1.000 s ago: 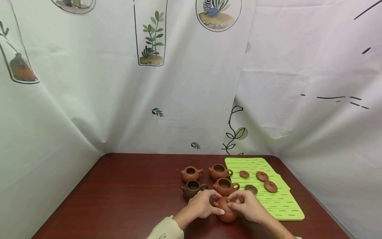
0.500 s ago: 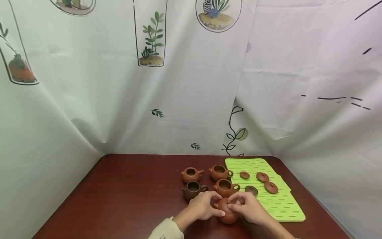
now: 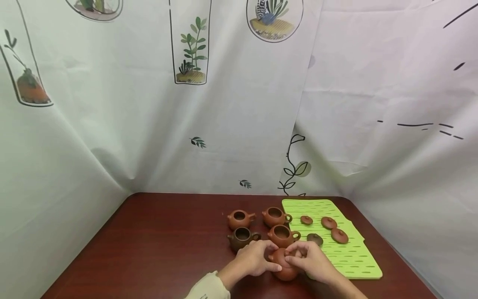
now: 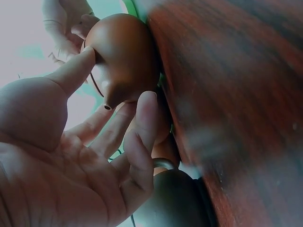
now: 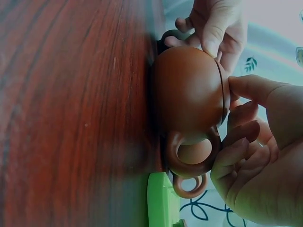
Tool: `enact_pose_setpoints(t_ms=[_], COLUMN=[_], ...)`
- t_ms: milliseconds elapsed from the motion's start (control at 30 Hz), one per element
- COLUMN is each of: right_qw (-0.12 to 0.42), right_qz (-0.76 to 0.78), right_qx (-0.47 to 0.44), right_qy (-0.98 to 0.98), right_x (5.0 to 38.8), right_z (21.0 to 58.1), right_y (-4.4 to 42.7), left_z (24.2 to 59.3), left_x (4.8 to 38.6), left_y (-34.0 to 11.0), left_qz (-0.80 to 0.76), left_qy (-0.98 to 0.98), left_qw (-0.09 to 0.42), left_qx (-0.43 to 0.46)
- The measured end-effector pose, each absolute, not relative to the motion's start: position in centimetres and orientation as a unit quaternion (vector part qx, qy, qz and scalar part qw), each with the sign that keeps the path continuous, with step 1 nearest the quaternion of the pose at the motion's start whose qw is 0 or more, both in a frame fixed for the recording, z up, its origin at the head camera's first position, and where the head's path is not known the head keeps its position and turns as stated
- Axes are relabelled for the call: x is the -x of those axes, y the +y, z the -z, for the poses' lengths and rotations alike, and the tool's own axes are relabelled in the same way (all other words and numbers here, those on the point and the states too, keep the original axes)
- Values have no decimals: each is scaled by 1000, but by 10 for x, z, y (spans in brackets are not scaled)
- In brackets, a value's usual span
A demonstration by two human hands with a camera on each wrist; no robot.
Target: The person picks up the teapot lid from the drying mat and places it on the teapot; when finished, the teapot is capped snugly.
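Observation:
A reddish-brown clay teapot (image 3: 285,274) stands at the near side of the table, spout toward the left. Its body is steadied by my left hand (image 3: 254,258), thumb on the near side and fingers around the far side. My right hand (image 3: 314,261) pinches the knob of the lid (image 3: 281,256), which sits on the teapot's mouth. The right wrist view shows the lid's edge (image 5: 225,92) lying against the rim, above the loop handle (image 5: 172,156). From the left wrist, the spout (image 4: 111,97) shows between thumb and fingers. The knob is mostly hidden by fingers.
Behind the hands stand lidless pots: a dark one (image 3: 239,238), a brown one with a side handle (image 3: 239,220), and two with loop handles (image 3: 271,216). A green mat (image 3: 358,261) at right bears several lids, including a dark lid (image 3: 315,238). White cloth surrounds the table.
Both hands keep their hold on the teapot and lid with hardly any motion. The head view has shifted very slightly; the other pots and lids stay where they were.

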State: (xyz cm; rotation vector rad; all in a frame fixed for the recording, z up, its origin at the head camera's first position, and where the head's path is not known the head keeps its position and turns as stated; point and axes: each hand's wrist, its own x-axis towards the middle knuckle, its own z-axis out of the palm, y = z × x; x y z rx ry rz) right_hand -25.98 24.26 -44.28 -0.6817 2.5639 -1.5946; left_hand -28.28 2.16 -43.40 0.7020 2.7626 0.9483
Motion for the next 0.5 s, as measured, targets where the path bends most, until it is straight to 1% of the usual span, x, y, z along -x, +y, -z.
enact_pose_setpoints(t_ms=[333, 500], right_qw=[30, 17], right_qz=[521, 528], right_qx=[216, 208], right_qy=[825, 823], right_x=[258, 257], right_z=[442, 440], right_y=[244, 245], left_z=[431, 428], left_x=[281, 282], left_y=[15, 7], left_qz=[-290, -304], left_qy=[921, 917], left_qw=[63, 54], left_qx=[-251, -254])
